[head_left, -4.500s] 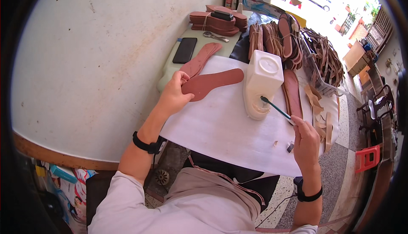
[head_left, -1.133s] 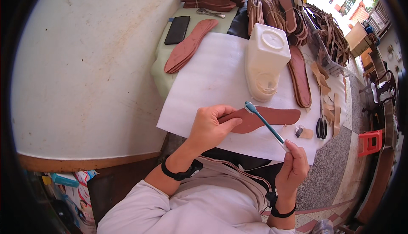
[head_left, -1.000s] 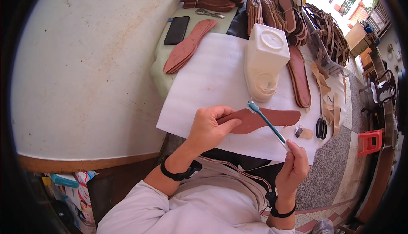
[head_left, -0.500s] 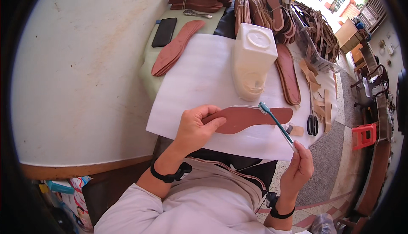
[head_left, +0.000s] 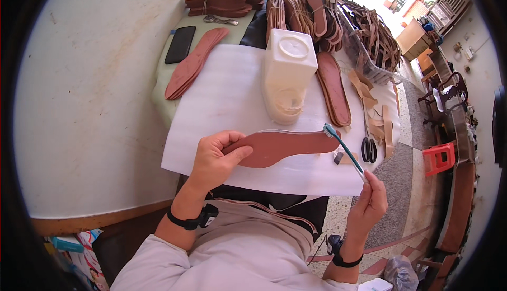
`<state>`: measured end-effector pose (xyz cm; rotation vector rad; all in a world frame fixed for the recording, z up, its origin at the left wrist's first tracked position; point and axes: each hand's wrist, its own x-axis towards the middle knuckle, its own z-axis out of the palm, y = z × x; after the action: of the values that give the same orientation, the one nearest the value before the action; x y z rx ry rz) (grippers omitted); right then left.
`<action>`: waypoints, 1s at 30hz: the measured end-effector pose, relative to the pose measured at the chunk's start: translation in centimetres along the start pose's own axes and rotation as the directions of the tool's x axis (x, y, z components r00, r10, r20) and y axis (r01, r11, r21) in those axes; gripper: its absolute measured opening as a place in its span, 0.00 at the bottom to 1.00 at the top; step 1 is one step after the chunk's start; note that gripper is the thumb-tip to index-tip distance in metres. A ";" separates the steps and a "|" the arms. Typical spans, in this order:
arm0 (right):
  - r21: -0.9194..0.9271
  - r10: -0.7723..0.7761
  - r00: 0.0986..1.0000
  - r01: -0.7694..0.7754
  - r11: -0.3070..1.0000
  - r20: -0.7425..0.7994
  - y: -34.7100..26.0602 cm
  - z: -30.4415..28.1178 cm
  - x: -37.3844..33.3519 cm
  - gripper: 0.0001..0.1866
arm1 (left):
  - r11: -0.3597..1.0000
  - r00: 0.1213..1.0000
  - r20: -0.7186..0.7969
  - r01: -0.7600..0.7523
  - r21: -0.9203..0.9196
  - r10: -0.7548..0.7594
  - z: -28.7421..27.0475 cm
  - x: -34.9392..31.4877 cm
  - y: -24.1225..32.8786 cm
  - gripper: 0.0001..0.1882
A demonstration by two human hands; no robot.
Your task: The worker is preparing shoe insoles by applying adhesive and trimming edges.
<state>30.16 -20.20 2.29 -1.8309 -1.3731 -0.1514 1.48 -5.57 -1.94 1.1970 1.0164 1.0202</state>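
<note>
My left hand (head_left: 219,159) pinches one end of a reddish-brown shoe insole (head_left: 285,149), holding it level above the white foam sheet (head_left: 211,101). In my right hand (head_left: 371,198) is a teal toothbrush (head_left: 346,151), gripped near the end of its handle. Its bristles touch the upper edge of the insole close to the tip away from my left hand. A whitish line runs along that upper edge. Beyond the insole stands a cut-open cream plastic container (head_left: 289,74), its opening toward me.
Stacked insoles lie at left (head_left: 195,64) and right (head_left: 334,90) of the container. A black phone (head_left: 180,44) rests at the left. Tied bundles (head_left: 298,13) and a clear bin of brown strips (head_left: 369,32) line the back. Black-handled scissors (head_left: 369,149) lie among tan scraps at right.
The toothbrush head has moved right along the insole's upper edge, from about its middle to near the far tip. The whole view has shifted, so the table things appear farther left.
</note>
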 end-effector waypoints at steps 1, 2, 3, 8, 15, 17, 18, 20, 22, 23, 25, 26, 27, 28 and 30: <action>-0.006 -0.006 1.000 0.006 1.000 -0.010 0.1 -0.1 0.1 0.10 | 1.000 1.000 0.001 0.010 -0.013 -0.010 -0.1 0.1 0.0 0.09; -0.010 -0.005 1.000 0.005 1.000 -0.022 0.3 -0.1 0.1 0.10 | 0.999 1.000 0.001 0.014 -0.034 -0.014 -0.2 0.1 0.0 0.09; -0.013 -0.003 0.999 0.003 1.000 -0.034 0.6 -0.1 0.0 0.10 | 0.998 1.000 0.000 0.019 -0.054 -0.019 -0.2 0.1 0.0 0.09; -0.024 0.014 0.998 -0.016 1.000 -0.067 0.7 -0.3 0.2 0.11 | 0.994 0.996 0.006 0.084 -0.074 -0.083 -1.0 0.2 0.3 0.10; 0.055 0.092 0.994 -0.089 0.995 -0.060 1.9 0.0 -0.6 0.12 | 0.974 0.996 -0.001 0.085 -0.210 -0.087 -1.7 0.6 -0.8 0.09; 0.085 0.118 0.992 -0.113 0.990 -0.052 2.1 0.1 -0.8 0.12 | 0.963 0.996 0.010 0.086 -0.254 -0.087 -1.9 0.8 -1.0 0.09; 0.102 0.128 0.990 -0.123 0.987 -0.050 2.1 0.2 -0.9 0.12 | 0.960 0.996 0.015 0.089 -0.267 -0.088 -2.0 0.8 -1.1 0.09; 0.140 0.151 0.987 -0.143 0.980 -0.052 2.3 0.3 -1.0 0.12 | 0.950 0.996 0.016 0.094 -0.298 -0.093 -2.1 0.8 -1.1 0.09; 0.179 0.175 0.983 -0.162 0.970 -0.059 2.5 0.5 -1.2 0.12 | 0.936 0.995 0.008 0.097 -0.338 -0.100 -2.0 0.9 -1.0 0.10; 0.201 0.191 0.980 -0.177 0.963 -0.052 2.7 0.5 -1.4 0.11 | 0.935 0.995 0.016 0.100 -0.340 -0.100 -2.0 0.9 -1.0 0.10; 0.244 0.223 0.974 -0.208 0.947 -0.035 3.0 0.5 -1.7 0.11 | 0.933 0.994 0.029 0.106 -0.343 -0.102 -2.1 1.0 -0.9 0.11; 0.249 0.231 0.972 -0.216 0.944 -0.031 3.1 0.6 -1.8 0.11 | 0.932 0.994 0.023 0.107 -0.346 -0.105 -2.1 1.0 -0.8 0.10; 0.253 0.239 0.971 -0.225 0.941 -0.028 3.2 0.6 -1.9 0.10 | 0.931 0.994 0.018 0.108 -0.349 -0.109 -2.1 1.0 -0.8 0.10; 0.256 0.248 0.969 -0.233 0.938 -0.026 3.2 0.7 -2.0 0.10 | 0.929 0.994 0.013 0.110 -0.352 -0.112 -2.0 1.0 -0.8 0.10; 0.276 0.289 0.957 -0.277 0.920 -0.002 3.0 0.7 -2.4 0.10 | 0.930 0.993 0.016 0.116 -0.349 -0.118 -2.0 1.1 -0.7 0.10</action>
<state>31.48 -21.70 -1.00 -1.7563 -1.0270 0.1441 -0.18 -4.13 -2.92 0.8315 0.8554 1.0582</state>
